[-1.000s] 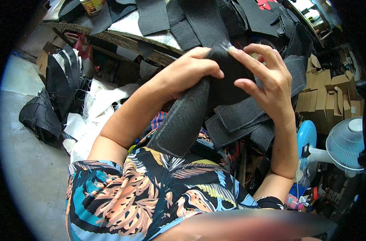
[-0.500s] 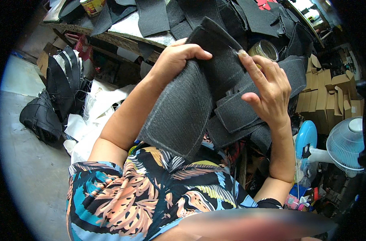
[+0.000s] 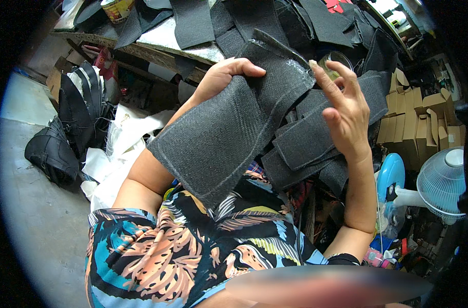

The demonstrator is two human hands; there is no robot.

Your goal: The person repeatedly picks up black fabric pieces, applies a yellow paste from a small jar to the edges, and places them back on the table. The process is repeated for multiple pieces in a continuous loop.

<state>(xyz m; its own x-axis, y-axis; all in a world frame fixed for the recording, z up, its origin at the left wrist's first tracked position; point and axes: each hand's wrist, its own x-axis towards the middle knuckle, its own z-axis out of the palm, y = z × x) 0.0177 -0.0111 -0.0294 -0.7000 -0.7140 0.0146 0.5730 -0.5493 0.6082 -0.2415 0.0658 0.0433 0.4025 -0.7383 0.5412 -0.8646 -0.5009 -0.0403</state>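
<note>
My left hand [image 3: 228, 72] is closed on a long black fabric piece [image 3: 208, 138], thumb on top near its bend. One half of the piece hangs down toward my chest; the other tilts up to the right. Along the upper right edge runs a whitish wet-looking smear. Just right of that edge is my right hand [image 3: 349, 115], fingers apart and holding nothing, with something pale on the index fingertip. Behind its fingers stands an open glass jar [image 3: 336, 62], partly hidden. More black fabric pieces [image 3: 306, 143] lie stacked beneath and beside the held one.
A table [image 3: 157, 54] across the back carries many black pieces and a yellow tub [image 3: 116, 9]. On the left are black stitched bundles [image 3: 54, 149] and white cloth [image 3: 111, 169]. At right stand cardboard boxes [image 3: 413, 118] and a fan [image 3: 442, 179].
The fabric piece has swung left and flattened, showing more of its face. A whitish smear now shows along its upper right edge. My right hand has moved off that edge, fingers spreading.
</note>
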